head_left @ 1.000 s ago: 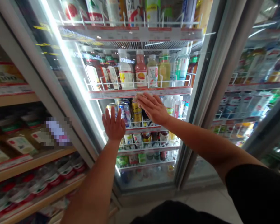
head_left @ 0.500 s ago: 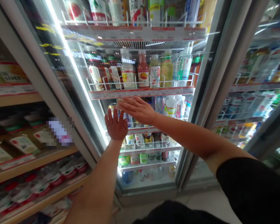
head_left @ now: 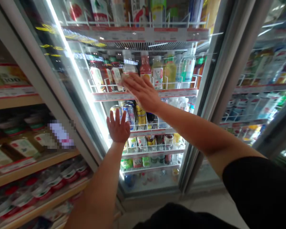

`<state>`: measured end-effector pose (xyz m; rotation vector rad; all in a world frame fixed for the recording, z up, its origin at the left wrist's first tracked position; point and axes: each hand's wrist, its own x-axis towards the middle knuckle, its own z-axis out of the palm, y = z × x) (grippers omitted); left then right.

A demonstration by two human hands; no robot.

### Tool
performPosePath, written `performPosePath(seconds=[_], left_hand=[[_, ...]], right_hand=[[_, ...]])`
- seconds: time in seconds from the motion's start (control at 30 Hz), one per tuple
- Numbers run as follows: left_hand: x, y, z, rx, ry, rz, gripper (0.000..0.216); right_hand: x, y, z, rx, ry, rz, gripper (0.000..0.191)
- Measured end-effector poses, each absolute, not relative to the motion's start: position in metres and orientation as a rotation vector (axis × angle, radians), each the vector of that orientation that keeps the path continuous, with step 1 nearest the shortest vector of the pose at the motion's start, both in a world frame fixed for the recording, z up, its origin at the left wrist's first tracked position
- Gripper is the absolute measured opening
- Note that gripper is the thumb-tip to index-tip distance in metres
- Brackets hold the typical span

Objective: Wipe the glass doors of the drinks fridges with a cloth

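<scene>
My left hand is raised with its fingers spread, palm towards the glass door of a lit drinks fridge. Higher and to the right, my right hand lies flat at the glass, fingers stretched out to the upper left. A pale blur shows at its fingertips; I cannot tell what it is. Behind the right hand stand a clear bottle and a bottle of orange-red drink, partly covered. A blue can and a gold can show through the glass near my left fingers.
Wooden shelves with several bottles and jars run along the left. A metal door frame separates this fridge from another stocked one on the right. Pale floor shows below. Light reflections lie across the glass.
My right hand has moved up across the glass, away from the left fingertips, uncovering the cans on the middle shelf. The left hand stays in nearly the same place.
</scene>
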<state>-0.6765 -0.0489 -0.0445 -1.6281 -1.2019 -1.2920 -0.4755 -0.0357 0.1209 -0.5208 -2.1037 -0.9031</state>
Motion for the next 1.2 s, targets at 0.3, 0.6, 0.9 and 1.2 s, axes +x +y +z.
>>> performPosePath(seconds=[0.3, 0.6, 0.9, 1.2], left_hand=[[-0.676, -0.048, -0.042, -1.664, -1.207, -1.393, 0.056], [-0.678, -0.047, -0.042, -1.659, -1.210, -1.365, 0.056], [-0.679, -0.048, -0.042, -1.661, -1.215, -1.352, 0.056], [-0.679, -0.047, -0.042, -1.747, -1.221, -1.434, 0.059]], right_hand=[[-0.417, -0.037, 0.106, -0.430, -2.329, -1.025, 0.051], [-0.353, -0.030, 0.076, -0.527, -2.109, -0.920, 0.066], [-0.306, -0.031, 0.058, -0.643, -1.939, -0.903, 0.069], [-0.277, -0.031, 0.047, -0.638, -2.000, -0.949, 0.065]])
